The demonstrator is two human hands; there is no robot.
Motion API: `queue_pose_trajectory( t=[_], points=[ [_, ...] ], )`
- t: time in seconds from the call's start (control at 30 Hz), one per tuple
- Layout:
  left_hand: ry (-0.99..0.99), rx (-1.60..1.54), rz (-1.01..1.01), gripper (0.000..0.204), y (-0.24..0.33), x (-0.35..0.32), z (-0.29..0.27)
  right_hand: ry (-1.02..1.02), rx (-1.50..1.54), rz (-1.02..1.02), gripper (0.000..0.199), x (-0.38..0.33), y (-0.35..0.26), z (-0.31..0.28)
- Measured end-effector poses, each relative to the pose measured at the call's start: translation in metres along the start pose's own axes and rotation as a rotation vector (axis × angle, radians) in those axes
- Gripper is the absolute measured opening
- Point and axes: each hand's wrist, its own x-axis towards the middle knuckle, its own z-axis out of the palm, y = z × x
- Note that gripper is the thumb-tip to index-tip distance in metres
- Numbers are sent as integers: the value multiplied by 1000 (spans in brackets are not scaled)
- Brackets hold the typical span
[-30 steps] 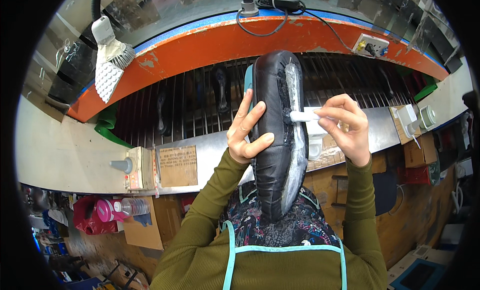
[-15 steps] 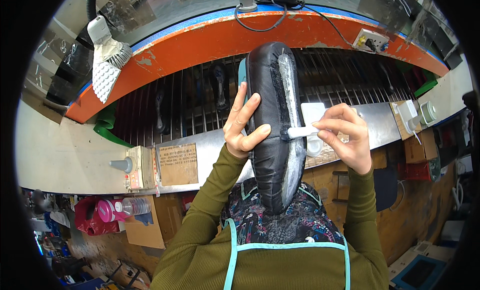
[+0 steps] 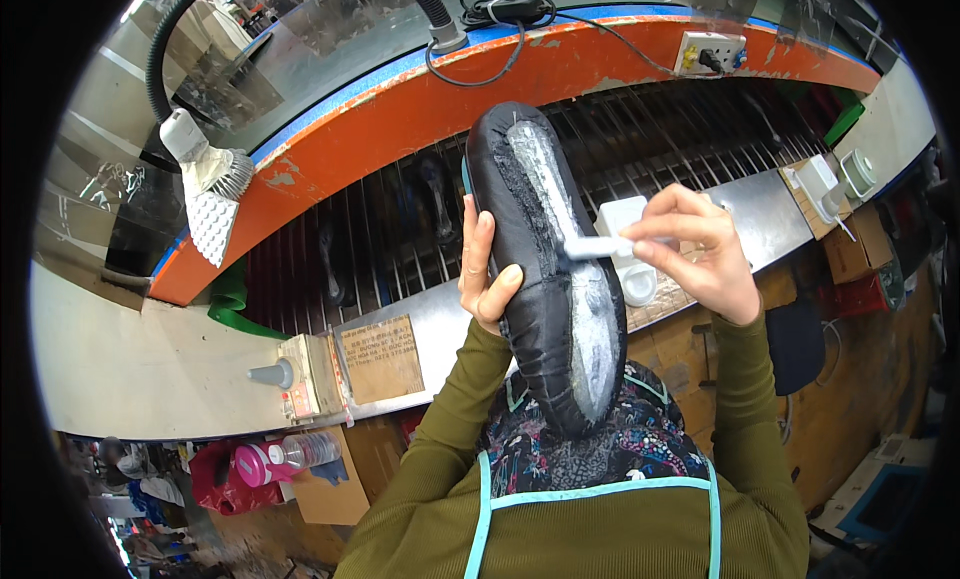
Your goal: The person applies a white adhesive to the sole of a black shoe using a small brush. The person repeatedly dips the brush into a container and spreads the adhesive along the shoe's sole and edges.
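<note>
Head view, and the left hand (image 3: 485, 274) is clasping a black lasted shoe upper (image 3: 512, 204) by its left flank, thumb bearing on the leather. The upper is lying just right of centre, stretching from about 12 o'clock down to 5, its lower end over the patterned apron (image 3: 640, 444). Out at 3 o'clock, the right hand (image 3: 712, 261) is pinching a slim white brush (image 3: 594, 247), whose tip is resting at the edge of the whitish strip (image 3: 592, 334). Brushing along that border looks like the step in hand; what the tip is carrying isn't showing! Another stroke is probably calling for a firm left hold and a light, level tip. At 2 o'clock a white plastic container (image 3: 616, 212) is standing, partly hidden; at 10, a lamp (image 3: 190, 149) is hanging.
</note>
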Motion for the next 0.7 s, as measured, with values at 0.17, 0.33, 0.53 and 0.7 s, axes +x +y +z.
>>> queue_pose_trajectory(
  t=[0.17,0.33,0.53,0.7],
  points=[
    [-36,265,356,42,-7,15,1,100,81,36,15,-15,7,6],
    [71,388,292,33,8,15,7,36,408,253,16,-51,12,22],
    [45,641,384,38,8,17,4,165,382,412,17,-92,-12,41],
    [24,685,376,39,5,13,3,268,354,447,19,-101,-19,62]
  ],
)
